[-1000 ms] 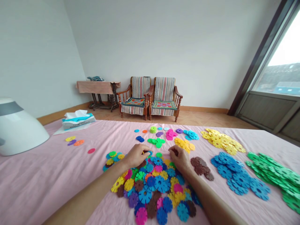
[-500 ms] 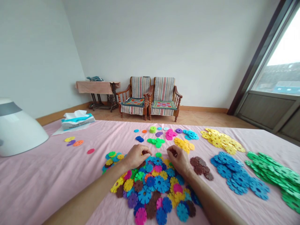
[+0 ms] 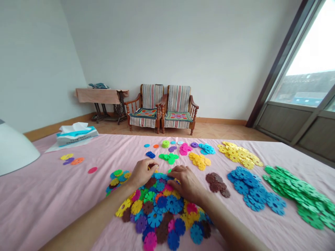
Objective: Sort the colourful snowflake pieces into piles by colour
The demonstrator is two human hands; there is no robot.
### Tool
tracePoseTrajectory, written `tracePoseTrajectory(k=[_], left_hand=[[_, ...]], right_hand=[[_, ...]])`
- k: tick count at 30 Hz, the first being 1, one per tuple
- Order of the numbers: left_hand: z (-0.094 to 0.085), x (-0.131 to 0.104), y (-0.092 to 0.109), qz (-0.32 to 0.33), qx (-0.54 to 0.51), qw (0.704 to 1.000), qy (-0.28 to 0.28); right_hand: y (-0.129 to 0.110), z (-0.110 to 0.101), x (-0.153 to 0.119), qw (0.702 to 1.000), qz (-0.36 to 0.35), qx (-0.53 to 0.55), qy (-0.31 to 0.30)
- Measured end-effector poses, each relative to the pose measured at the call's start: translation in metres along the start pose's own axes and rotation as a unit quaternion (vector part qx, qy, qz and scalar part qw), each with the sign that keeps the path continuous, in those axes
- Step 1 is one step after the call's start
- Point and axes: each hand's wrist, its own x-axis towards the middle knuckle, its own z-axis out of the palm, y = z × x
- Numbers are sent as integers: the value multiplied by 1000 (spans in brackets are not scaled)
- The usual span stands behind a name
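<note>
A mixed heap of colourful notched plastic discs (image 3: 154,218) lies in front of me on the pink cloth. Over its far left part is my left hand (image 3: 143,171), thumb and forefinger pinched on a small yellow piece that barely shows. My right hand (image 3: 184,179) rests palm down on the far right part of the heap, fingers spread over the discs. Beyond my hands are a bright green group (image 3: 169,158) and a yellow-orange group (image 3: 199,160). A brown group (image 3: 217,184) lies right of my right hand.
Blue (image 3: 255,190), green (image 3: 295,195) and yellow (image 3: 239,154) piles spread to the right. On the left are a tissue box (image 3: 75,135), a white rounded object (image 3: 15,150) and a few loose discs (image 3: 77,161). Two chairs stand beyond the table.
My right hand has moved left and down onto the heap, its fingers opening out. My left hand now shows a bit of yellow at its fingertips. The view has shifted slightly to the right.
</note>
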Motion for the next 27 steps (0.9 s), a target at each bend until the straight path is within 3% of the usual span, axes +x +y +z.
tracePoseTrajectory(k=[3,7,10,12,16,20,21,23,27], left_hand=[[0,1,-7,-14,5,999,28],[0,0,-13,-32,8,998,50],[0,0,-15,-37,9,998,52],[1,0,-14,-36,9,998,50],[1,0,-12,-37,8,998,47],[1,1,-14,-45,5,998,50],[1,1,-15,-46,4,998,50],[2,1,-16,-48,2,998,50],[2,1,-17,-46,-3,998,51]], right_hand=[[3,5,4,999,16,16,48],[17,14,10,959,156,178,158],[27,17,12,916,210,314,133],[33,16,11,914,216,324,117],[49,0,3,930,235,250,136],[79,-43,-16,932,283,134,185],[87,-56,-23,934,306,35,183],[104,-82,-39,915,352,-112,161],[143,-115,-71,878,416,-204,122]])
